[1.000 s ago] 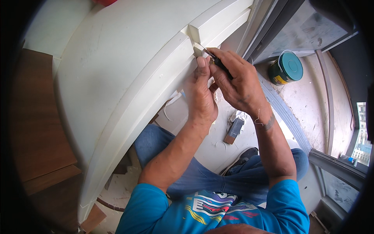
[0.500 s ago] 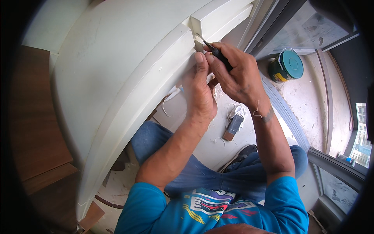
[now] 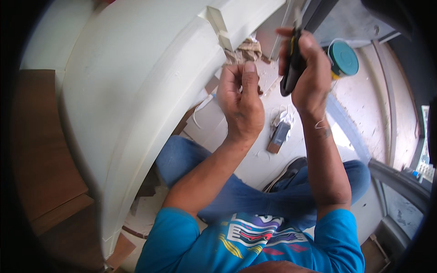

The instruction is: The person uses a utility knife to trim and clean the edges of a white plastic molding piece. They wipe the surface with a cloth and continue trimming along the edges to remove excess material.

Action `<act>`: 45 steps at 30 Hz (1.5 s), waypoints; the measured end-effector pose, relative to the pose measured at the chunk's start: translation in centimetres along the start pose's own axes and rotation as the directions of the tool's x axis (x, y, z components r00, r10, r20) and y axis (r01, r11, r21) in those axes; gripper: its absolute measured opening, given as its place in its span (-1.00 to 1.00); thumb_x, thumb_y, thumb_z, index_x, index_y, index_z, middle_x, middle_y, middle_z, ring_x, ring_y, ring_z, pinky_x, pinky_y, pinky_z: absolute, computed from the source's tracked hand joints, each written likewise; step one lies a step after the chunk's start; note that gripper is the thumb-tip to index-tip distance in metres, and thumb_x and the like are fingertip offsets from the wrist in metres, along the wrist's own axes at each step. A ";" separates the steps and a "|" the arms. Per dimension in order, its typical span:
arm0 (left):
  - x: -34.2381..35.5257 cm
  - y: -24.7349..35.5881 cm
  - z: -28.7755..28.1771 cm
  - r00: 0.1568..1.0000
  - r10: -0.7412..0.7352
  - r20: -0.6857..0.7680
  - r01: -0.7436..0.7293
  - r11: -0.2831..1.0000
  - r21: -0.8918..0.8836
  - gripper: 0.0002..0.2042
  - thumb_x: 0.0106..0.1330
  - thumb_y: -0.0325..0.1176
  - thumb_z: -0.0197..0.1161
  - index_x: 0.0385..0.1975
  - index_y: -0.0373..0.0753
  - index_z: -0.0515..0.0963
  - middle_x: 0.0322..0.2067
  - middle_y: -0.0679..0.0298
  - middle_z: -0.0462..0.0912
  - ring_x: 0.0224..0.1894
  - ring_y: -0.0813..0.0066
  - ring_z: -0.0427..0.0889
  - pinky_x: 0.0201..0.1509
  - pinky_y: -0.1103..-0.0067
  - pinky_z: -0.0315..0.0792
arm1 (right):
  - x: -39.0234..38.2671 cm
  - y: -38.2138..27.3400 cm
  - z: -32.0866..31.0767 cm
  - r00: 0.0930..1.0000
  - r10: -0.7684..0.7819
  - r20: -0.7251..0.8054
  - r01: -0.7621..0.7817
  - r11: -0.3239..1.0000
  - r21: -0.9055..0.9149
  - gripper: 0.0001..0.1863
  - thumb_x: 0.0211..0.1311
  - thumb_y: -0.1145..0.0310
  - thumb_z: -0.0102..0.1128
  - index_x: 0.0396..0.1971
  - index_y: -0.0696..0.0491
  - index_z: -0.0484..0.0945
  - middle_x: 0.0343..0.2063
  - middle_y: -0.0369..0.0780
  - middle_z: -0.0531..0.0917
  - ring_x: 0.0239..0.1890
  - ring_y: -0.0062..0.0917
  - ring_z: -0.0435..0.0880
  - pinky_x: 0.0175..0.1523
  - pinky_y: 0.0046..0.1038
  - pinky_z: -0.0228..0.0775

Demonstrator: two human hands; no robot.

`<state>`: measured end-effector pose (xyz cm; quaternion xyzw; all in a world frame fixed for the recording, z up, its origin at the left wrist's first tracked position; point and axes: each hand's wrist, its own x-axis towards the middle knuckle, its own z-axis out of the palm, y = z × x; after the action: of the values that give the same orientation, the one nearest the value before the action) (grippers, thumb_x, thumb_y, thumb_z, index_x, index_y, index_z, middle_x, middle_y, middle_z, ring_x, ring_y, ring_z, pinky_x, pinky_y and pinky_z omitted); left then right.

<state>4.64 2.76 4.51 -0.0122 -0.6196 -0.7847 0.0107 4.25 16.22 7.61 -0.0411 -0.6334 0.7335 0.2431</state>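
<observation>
In my right hand [image 3: 314,79] is a black utility knife [image 3: 293,66], its blade pointing up and smeared by motion. The fingers wrap its handle, clear of the white curved panel [image 3: 182,59]. Just below the notch [image 3: 217,25] in that panel's edge, my left hand [image 3: 246,107] is closed with the thumb up against the curled fingers. Whatever it pinches, if anything, is too hidden to make out. A crumpled beige cloth [image 3: 250,48] lies beyond the left fingertips.
Below my hands, a wooden block with a dark wrap [image 3: 279,136] lies on the floor beside a crumpled white scrap [image 3: 286,113]. A green lidded bucket [image 3: 346,57] stands at the far right. Brown boards [image 3: 45,136] are at the left; my bent legs [image 3: 246,193] are beneath.
My right hand has pulled the knife away from the panel's notch, up and to the right, turning its blade upward. My left hand has parted from it and dropped slightly, its fingers curled.
</observation>
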 end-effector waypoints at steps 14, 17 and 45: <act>1.2 11.1 -5.5 0.315 0.913 0.259 -0.863 0.161 0.480 -0.76 0.51 -0.36 0.21 -0.09 -0.48 0.53 -0.16 0.09 0.61 -0.25 0.47 0.62 -0.20 0.57 0.63 | -5.1 0.3 7.2 0.932 0.360 0.043 -0.362 0.922 0.140 -0.62 0.37 0.22 0.11 -0.30 0.32 0.62 -0.49 -0.01 0.67 -0.48 -0.34 0.62 -0.22 -0.28 0.50; 1.4 12.1 -3.9 0.387 0.890 0.243 -0.820 0.212 0.531 -0.76 0.50 -0.39 0.30 -0.08 -0.49 0.69 -0.20 0.16 0.70 -0.24 0.57 0.63 -0.17 0.66 0.54 | -5.1 0.1 7.5 0.901 0.421 0.104 -0.433 0.865 0.254 -0.58 0.38 0.24 0.14 0.01 0.30 0.56 -0.32 -0.17 0.75 -0.37 -0.56 0.70 -0.22 -0.47 0.57; 5.6 13.8 -2.2 0.745 0.323 0.583 -0.661 0.244 0.710 -0.64 0.42 -0.30 0.42 0.18 -0.22 0.70 -0.03 0.19 0.71 0.01 0.46 0.63 0.12 0.56 0.49 | -3.6 -2.3 7.5 0.831 0.464 0.308 -0.520 0.448 0.727 -0.73 0.45 0.43 0.18 -0.05 0.32 0.42 -0.31 -0.07 0.69 -0.41 -0.46 0.74 -0.39 -0.42 0.66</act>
<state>-0.54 -2.57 17.59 -0.3274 -0.8889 -0.2748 0.1649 5.33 8.15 10.34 -0.0881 -0.2127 0.9731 -0.0077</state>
